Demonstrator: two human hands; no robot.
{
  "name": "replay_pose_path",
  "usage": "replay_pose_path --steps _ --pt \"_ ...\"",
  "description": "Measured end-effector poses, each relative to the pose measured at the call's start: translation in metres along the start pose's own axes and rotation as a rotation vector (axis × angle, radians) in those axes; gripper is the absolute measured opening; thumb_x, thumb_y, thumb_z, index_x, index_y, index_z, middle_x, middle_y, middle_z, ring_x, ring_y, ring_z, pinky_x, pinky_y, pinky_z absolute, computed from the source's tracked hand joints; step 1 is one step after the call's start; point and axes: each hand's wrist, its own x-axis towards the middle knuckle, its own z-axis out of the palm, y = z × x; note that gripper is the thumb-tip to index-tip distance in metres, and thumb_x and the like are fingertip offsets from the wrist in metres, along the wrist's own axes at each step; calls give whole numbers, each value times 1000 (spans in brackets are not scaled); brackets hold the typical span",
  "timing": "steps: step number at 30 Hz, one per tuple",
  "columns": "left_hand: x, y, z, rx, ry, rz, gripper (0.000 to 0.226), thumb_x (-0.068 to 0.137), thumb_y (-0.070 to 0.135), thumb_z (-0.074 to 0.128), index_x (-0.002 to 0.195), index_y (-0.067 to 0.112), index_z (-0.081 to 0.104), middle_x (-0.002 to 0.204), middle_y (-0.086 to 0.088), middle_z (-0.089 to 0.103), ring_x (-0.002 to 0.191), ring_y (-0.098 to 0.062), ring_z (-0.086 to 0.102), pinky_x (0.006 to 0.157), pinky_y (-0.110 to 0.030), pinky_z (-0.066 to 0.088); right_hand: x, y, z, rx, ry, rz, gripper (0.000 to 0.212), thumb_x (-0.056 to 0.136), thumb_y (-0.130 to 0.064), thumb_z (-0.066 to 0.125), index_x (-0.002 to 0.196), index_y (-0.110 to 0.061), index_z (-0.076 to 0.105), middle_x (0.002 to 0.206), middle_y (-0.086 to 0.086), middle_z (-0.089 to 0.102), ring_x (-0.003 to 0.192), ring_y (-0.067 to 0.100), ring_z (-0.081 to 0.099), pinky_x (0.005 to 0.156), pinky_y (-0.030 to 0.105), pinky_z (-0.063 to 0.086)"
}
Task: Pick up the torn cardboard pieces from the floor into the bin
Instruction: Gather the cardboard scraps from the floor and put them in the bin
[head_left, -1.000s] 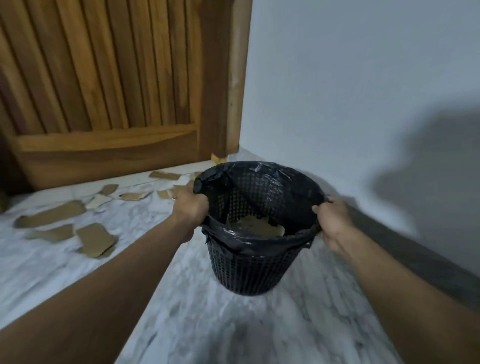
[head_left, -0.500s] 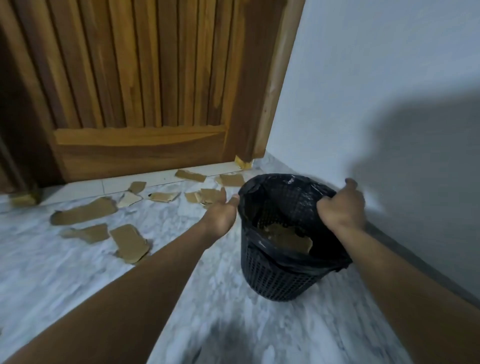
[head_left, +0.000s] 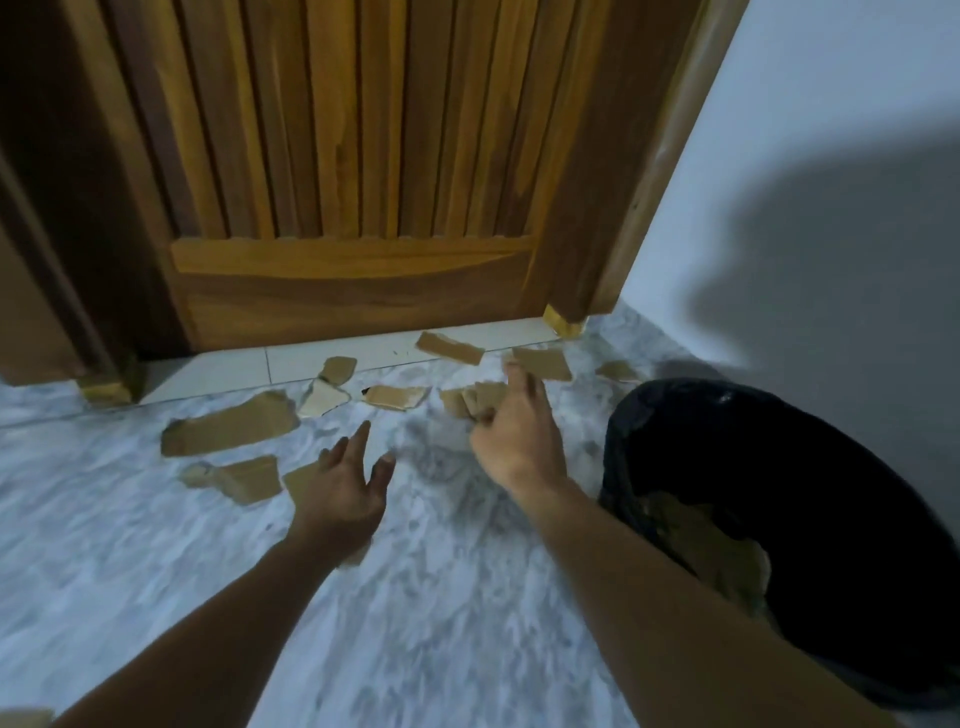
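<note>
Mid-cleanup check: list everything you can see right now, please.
Torn brown cardboard pieces: about ten, brown, scattered on floor before the door.
Torn cardboard in bin: at least one, brown, inside bin.
Black lined bin: one, black, right, beside wall.
Slatted wooden door: one, brown, ahead.
Grey-white marble floor: one, underfoot.
White wall: one, right.
Left hand: one, open, above floor pieces.
Right hand: one, fingers curled at small cardboard stack; grip unclear.
</note>
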Motion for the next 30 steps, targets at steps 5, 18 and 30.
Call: replay_pose_path --steps 5,18,30 --pt "40 -45 17 307 -51 -39 79 97 68 29 162 36 -2 170 -11 -1 156 -35 -10 123 -58 0 53 38 66 56 -61 209 65 93 -21 58 152 -14 31 145 16 43 132 38 48 105 48 48" --pt "182 -88 112 499 77 284 93 85 82 29 161 31 19 168 -20 13 155 -40 2 119 -66 -4 172 139 184 -191 -100 464 88 99 -68 33 162 -24 -10 169 15 -13 156 34 -11 121 61 -6" --pt "238 -74 110 507 101 232 83 81 77 45 145 24 53 121 -15 61 107 -40 53 89 -53 36 264 198 183 -105 527 476 88 89 -75 39 146 -9 46 139 23 50 125 44 50 103 56 44"
